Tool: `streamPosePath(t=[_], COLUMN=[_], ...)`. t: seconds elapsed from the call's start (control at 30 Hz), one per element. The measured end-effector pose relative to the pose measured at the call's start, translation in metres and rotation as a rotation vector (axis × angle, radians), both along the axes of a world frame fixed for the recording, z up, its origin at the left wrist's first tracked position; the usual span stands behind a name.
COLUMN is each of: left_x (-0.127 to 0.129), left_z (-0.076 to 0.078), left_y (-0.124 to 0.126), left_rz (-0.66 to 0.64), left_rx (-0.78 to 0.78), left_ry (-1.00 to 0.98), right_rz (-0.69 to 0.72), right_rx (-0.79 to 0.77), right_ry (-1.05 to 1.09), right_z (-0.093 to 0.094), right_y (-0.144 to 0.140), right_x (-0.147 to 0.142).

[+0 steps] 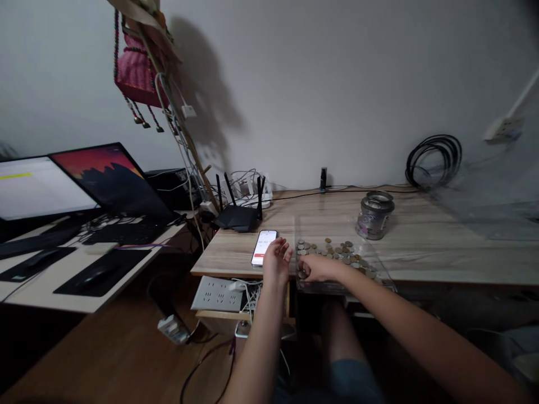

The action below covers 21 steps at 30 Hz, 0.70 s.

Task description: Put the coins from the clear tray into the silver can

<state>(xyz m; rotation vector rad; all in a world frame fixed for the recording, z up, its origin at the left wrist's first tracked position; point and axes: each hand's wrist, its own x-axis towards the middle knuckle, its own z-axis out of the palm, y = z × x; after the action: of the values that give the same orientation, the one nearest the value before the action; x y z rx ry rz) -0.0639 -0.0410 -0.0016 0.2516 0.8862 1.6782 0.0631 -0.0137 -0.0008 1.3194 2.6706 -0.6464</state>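
My left hand [278, 257] is held palm up at the table's front edge, its fingers loosely curled and apart with nothing in them. Just behind it lies a phone [261, 244] with a lit white screen and a red bar, partly covered by the hand. My right hand [316, 267] reaches into a clear plastic tray [383, 278], fingers bent and pinched on what looks like a coin [302, 274]. Many silver and brass-coloured coins [346, 252] lie spread in the tray beyond that hand.
A grey, patterned metal tin [375, 215] stands behind the tray. A black router [239, 216] with raised antennas is at back left. A power strip [217, 294] and white cables sit in the open drawer below. Coiled black cable [435, 160] leans on the wall.
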Motion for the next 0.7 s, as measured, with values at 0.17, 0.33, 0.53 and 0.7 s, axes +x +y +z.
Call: streamPosePath(t=[0.17, 0.33, 0.53, 0.7], left_x=[0.003, 0.0, -0.002, -0.002], left_z=[0.001, 0.001, 0.002, 0.002], left_y=[-0.002, -0.004, -0.005, -0.005], left_rz=[-0.042, -0.056, -0.072, -0.078], left_rx=[-0.015, -0.006, -0.029, -0.02], left_ry=[-0.048, -0.084, -0.095, -0.116], right_rz=[0.056, 0.115, 0.154, 0.154], right_rx=[-0.043, -0.167, -0.322, -0.245], right_ry=[-0.052, -0.089, -0.132, -0.155], right_z=[0.005, 0.014, 0.027, 0.026], right_y=[0.001, 0.006, 0.013, 0.011], right_x=[-0.002, -0.004, -0.002, -0.004])
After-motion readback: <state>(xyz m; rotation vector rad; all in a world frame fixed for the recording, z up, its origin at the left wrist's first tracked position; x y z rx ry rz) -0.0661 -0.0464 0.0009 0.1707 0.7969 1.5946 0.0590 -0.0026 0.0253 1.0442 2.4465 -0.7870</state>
